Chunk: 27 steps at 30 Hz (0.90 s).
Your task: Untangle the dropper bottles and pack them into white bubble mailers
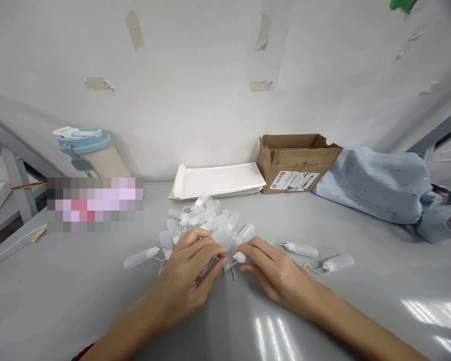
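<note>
A heap of several small translucent white plastic bottles [206,220] with caps on thin tethers lies on the grey table [97,301]. My left hand [188,273] rests at the near edge of the heap, fingers curled and pinched around one bottle. My right hand [274,273] meets it from the right, fingertips pinching the white cap end of the same bottle [233,248]. Two loose bottles lie to the right, one bottle [302,248] near my right hand and another bottle [336,263] farther out. A single bottle [141,257] lies left of my left hand.
An open cardboard box [296,160] with a label stands at the back against the white wall. A stack of white padded envelopes [218,181] lies left of it. A blue-lidded tumbler [90,150] sits back left, a blue cloth bag [379,183] at right.
</note>
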Tool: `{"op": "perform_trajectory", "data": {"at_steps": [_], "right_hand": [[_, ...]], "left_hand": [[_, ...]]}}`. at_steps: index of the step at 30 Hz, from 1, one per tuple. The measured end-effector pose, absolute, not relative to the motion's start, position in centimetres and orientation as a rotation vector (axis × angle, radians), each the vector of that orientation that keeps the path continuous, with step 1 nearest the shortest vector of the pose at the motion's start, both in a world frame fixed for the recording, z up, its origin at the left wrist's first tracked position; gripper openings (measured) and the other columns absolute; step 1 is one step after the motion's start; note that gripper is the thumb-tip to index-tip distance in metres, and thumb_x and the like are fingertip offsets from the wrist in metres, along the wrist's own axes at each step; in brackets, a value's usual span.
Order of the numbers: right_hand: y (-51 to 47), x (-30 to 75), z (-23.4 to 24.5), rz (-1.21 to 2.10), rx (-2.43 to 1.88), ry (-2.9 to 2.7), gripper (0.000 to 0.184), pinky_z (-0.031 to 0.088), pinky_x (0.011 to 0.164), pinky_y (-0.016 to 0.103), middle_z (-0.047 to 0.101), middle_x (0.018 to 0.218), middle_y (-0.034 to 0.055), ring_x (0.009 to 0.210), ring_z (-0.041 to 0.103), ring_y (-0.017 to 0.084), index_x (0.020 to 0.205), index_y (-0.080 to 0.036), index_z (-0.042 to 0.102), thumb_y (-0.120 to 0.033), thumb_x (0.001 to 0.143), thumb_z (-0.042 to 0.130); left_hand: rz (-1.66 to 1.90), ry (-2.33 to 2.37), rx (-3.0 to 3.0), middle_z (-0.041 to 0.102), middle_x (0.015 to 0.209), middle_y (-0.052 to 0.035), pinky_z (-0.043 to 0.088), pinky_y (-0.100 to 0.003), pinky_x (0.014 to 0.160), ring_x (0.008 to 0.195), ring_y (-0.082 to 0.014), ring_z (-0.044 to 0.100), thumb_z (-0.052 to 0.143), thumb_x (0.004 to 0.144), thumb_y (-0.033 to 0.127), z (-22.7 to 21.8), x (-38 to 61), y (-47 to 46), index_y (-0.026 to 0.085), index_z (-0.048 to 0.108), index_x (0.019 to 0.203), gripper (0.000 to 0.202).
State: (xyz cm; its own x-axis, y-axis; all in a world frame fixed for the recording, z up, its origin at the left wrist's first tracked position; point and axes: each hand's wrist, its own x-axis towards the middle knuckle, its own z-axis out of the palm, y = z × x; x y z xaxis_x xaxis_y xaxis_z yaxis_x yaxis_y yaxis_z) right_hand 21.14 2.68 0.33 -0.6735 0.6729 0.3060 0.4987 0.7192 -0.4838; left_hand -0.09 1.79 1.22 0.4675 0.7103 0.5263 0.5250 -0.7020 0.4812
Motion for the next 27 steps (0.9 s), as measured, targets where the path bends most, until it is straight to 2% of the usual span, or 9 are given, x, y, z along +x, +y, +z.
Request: {"op": "perform_trajectory", "data": {"at_steps": [10,20,24,27], "right_hand": [[2.2,20.9,-0.3,0.356,-0.833,-2.490,0.022,0.048,0.061,0.029,0.054,0.082,0.0078,0.070,0.052,0.017,0.105,-0.013,0.053,-0.012,0.094,0.034],[2.0,20.9,-0.5,0.409,-0.822,-2.471,0.020,0.049,0.062,0.030,0.056,0.083,0.0091,0.072,0.053,0.018,0.106,-0.012,0.052,-0.012,0.094,0.036],[2.4,21.2,-0.1,0.439,-0.837,-2.442,0.022,0.052,0.071,0.032,0.058,0.096,0.0103,0.083,0.058,0.019,0.115,-0.016,0.047,-0.020,0.095,0.039],[3.4,22.2,0.3,0.315,-1.010,-2.440,0.036,0.051,0.081,0.041,0.055,0.113,0.0143,0.099,0.056,0.024,0.126,-0.017,0.039,-0.031,0.093,0.045]], "left_hand": [[1.044,0.982,2.555,0.060,0.075,-0.0039,0.040,-0.035,0.074,0.083,-0.0195,0.049,0.046,0.086,0.001,0.3,0.5,1.2,0.015,0.057,0.089,0.017],[1.040,1.003,2.657,0.059,0.074,-0.0044,0.040,-0.036,0.074,0.082,-0.0197,0.050,0.044,0.087,0.002,0.3,0.7,0.9,0.014,0.056,0.087,0.017],[1.103,1.035,2.712,0.061,0.074,-0.0034,0.040,-0.035,0.074,0.081,-0.0196,0.052,0.048,0.085,0.003,0.7,0.4,1.3,0.015,0.057,0.088,0.015],[1.217,1.127,2.695,0.063,0.074,-0.0025,0.041,-0.035,0.075,0.082,-0.0190,0.052,0.053,0.083,0.003,1.2,-0.4,2.0,0.016,0.057,0.089,0.015]]}}
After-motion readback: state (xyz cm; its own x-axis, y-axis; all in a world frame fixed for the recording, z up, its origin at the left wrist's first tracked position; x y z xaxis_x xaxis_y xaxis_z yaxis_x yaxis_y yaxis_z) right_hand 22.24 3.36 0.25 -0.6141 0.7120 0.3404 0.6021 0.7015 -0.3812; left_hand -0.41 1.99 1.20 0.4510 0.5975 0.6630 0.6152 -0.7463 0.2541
